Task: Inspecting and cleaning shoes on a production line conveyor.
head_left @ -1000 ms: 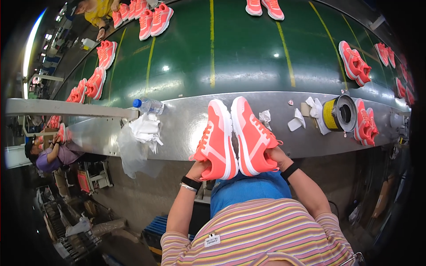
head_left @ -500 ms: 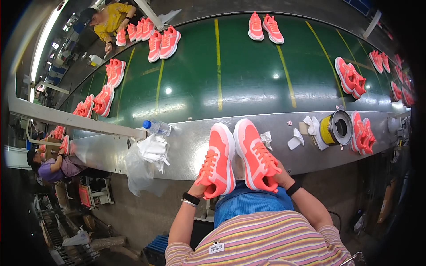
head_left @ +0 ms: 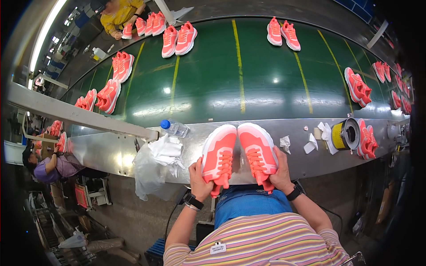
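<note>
Left sneaker [head_left: 218, 153] and right sneaker [head_left: 258, 150], both coral pink with white soles, were held up side by side in front of the person, over the near part of a bare metal ledge [head_left: 310, 163]. Their toes pointed away, their heels toward the body and their laces upward; whether the soles touched the ledge could not be told. The left hand [head_left: 199, 181] gripped the outer side of the left sneaker toward its heel, fingers curled in and partly hidden. The right hand [head_left: 280, 174] clasped the other shoe's outer side in the same way.

On the ledge to the left were a clear bottle [head_left: 178, 130] with a blue cap, a heap of white cloth or paper [head_left: 166, 151] and a plastic bag [head_left: 148, 175] drooping over the edge. To the right lay crumpled scraps [head_left: 285, 144], then an open can [head_left: 338, 136] with a yellow label, with another sneaker pair [head_left: 366, 141] just beyond.

Past the ledge ran a green conveyor belt [head_left: 204, 80] with yellow cross lines, carrying more coral pairs. A worker in yellow [head_left: 116, 21] sat across it; a worker in purple [head_left: 46, 167] was far left.
</note>
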A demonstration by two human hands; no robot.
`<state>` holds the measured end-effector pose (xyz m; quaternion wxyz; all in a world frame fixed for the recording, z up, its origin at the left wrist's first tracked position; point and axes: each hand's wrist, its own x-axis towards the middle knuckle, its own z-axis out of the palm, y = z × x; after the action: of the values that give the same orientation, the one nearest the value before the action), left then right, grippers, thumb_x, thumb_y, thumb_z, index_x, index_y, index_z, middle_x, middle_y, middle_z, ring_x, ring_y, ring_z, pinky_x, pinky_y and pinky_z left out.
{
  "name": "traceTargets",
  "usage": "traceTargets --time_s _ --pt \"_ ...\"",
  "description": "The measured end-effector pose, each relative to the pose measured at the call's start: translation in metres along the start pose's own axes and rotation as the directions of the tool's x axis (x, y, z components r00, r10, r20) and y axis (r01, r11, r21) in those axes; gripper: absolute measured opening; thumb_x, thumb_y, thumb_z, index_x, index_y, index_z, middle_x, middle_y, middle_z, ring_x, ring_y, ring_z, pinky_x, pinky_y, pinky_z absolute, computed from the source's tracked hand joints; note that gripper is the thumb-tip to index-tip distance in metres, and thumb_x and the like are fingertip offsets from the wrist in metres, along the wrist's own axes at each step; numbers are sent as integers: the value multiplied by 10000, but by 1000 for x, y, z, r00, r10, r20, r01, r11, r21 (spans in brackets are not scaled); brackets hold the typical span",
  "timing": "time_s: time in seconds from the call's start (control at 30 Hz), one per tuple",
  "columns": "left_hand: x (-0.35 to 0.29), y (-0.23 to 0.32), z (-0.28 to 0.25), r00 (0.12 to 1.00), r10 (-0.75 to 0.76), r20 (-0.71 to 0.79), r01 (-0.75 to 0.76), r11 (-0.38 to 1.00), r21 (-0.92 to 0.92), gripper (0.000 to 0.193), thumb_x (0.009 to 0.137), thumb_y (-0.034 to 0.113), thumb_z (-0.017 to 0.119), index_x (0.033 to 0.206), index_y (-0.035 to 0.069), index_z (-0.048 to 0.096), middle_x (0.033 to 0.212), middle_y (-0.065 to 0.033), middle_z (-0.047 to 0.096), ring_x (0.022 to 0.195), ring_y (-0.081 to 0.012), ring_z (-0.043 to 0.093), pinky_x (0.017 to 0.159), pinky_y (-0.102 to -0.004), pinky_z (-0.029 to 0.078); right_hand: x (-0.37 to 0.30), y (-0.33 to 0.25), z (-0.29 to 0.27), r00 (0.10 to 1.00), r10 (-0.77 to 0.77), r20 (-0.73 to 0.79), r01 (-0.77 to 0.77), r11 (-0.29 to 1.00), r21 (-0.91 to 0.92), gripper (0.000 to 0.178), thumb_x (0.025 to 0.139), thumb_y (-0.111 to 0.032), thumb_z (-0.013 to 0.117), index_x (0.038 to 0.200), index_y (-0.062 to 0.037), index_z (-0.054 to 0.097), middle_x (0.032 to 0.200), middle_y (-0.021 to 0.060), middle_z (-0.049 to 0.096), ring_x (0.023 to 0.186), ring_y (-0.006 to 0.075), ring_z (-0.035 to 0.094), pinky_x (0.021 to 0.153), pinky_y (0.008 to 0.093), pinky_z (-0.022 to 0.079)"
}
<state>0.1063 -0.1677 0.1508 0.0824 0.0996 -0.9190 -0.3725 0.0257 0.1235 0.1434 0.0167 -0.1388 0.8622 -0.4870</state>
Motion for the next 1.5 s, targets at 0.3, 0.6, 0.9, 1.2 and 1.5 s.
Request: traceTargets --time_s 0.3,0.6,0.9,1.2,1.5 --pt "1 2 36 988 -138 -69 146 979 141 948 582 241 766 1375 -27 322 1148 -221 401 1068 -365 404 934 -465 340 4 -22 35 990 88 -110 -117 950 -289 826 623 -108 701 1378 -53 370 1253 197 424 1178 385 410 994 462 311" --pt "18 -4 42 980 -153 131 124 971 202 1071 634 238 757 1430 -80 116 1158 -295 416 1043 -415 446 949 -454 376 10 33 0 997 67 -36 -72 986 -150 453 747 -202 732 1180 -131 618 1232 154 479 1133 318 475 954 395 401" --pt "10 17 -57 939 24 344 11 995 -99 873 628 102 672 1439 80 349 1082 -175 493 1019 -320 502 942 -364 416 55 88 -20 968 233 -88 -220 966 139 231 810 65 565 986 -31 680 999 75 644 818 201 628 740 310 505" --pt "44 62 -72 393 302 869 96 926 -365 802 631 159 663 1400 132 436 1232 -166 519 1127 -329 518 986 -358 412 38 -82 -77 855 75 514 -298 881 367 204 807 28 615 992 -23 683 967 81 634 928 167 597 811 282 472" --pt "60 90 -53 226 341 912 -88 940 -330 798 638 216 671 1400 157 443 1216 -202 515 1086 -363 490 988 -391 388 6 -62 -81 742 229 630 -385 915 120 140 786 -107 688 894 -18 674 862 104 650 772 210 628 709 306 492"
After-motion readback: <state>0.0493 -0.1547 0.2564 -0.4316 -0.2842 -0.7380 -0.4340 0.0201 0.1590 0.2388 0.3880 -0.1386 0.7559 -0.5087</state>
